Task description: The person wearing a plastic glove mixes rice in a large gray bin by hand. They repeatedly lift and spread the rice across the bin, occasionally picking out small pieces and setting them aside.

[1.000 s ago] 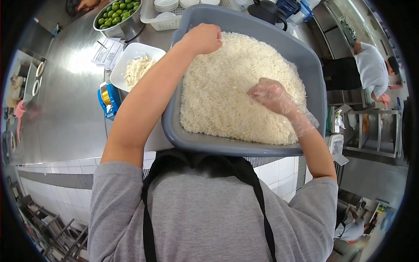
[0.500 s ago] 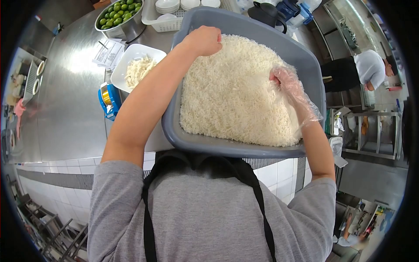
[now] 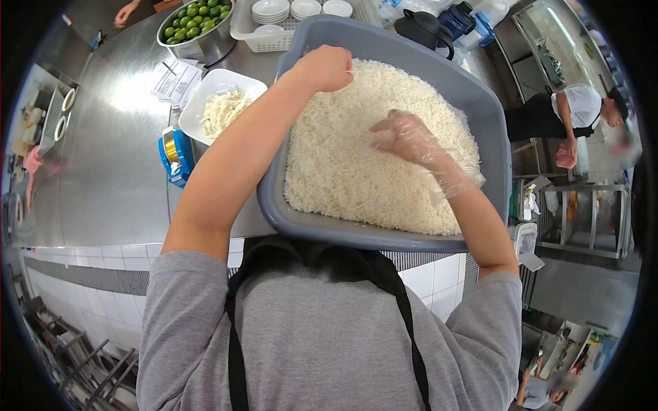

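A large grey plastic tub (image 3: 301, 222) in front of me holds a broad mound of white rice (image 3: 343, 171). My left hand (image 3: 327, 68), bare, is closed at the tub's far left, beside the edge of the rice. Its fingertips are turned away, so whatever they grip is hidden. Over the middle of the mound is my right hand (image 3: 406, 137) in a clear plastic glove (image 3: 445, 164). Its fingers point left and are apart, with nothing visible between them.
Left of the tub are a white bowl of pale strips (image 3: 223, 113), a blue tape dispenser (image 3: 176, 157), papers (image 3: 178, 82) and a metal bowl of limes (image 3: 199, 24). A dish basket (image 3: 264, 41) and black pot (image 3: 416, 29) stand behind. A co-worker (image 3: 576, 113) is at right.
My right hand has moved left from the right side of the rice to its middle, its fingers now spread. My left hand has barely moved. The co-worker at right has shifted posture.
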Motion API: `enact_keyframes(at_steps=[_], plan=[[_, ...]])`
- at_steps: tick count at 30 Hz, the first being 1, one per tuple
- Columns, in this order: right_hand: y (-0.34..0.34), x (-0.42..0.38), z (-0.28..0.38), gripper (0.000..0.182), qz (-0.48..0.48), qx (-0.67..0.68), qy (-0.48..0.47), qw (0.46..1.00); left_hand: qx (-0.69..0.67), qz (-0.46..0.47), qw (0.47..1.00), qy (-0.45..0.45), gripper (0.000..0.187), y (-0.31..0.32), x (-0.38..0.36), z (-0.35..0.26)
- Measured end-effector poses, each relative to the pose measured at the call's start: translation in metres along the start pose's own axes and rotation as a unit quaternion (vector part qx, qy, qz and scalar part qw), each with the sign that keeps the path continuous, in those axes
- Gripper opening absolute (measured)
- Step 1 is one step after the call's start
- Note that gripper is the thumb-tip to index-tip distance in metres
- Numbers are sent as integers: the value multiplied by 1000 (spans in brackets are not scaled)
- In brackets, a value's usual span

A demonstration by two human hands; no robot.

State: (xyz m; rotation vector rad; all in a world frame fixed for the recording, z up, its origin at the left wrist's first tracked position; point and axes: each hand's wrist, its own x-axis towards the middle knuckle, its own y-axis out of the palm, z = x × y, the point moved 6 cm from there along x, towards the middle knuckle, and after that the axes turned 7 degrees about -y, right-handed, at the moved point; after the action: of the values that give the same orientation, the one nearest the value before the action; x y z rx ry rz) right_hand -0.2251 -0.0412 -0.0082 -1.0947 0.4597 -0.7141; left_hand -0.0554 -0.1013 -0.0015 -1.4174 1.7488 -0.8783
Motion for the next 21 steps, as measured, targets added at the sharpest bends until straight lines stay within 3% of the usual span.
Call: enact_keyframes(at_steps=[2, 6, 8, 12, 14, 15, 17, 21], plan=[[17, 1, 7, 22, 79, -32, -54, 995, -3, -5, 1000, 3, 26, 1, 0, 0], [-11, 11, 4, 21, 21, 68, -3, 997, 0, -23, 1000, 16, 26, 1, 1, 2], [-31, 2, -22, 15, -108, 248, 245, 931, 16, -22, 999, 31, 26, 1, 1, 0], [-24, -6, -44, 13, -58, 390, 265, 880, 13, -18, 999, 24, 26, 1, 1, -1], [-34, -4, -30, 15, -56, 111, 139, 983, 8, -22, 999, 21, 26, 1, 0, -1], [-32, -3, -29, 15, -55, 110, 138, 983, 8, -23, 1000, 20, 26, 0, 0, 0], [-19, 2, -16, 25, 71, -68, 101, 990, 9, -16, 1000, 23, 26, 2, 2, 0], [2, 0, -22, 28, 122, -62, 130, 982, 15, -20, 999, 27, 26, 2, 2, -1]])
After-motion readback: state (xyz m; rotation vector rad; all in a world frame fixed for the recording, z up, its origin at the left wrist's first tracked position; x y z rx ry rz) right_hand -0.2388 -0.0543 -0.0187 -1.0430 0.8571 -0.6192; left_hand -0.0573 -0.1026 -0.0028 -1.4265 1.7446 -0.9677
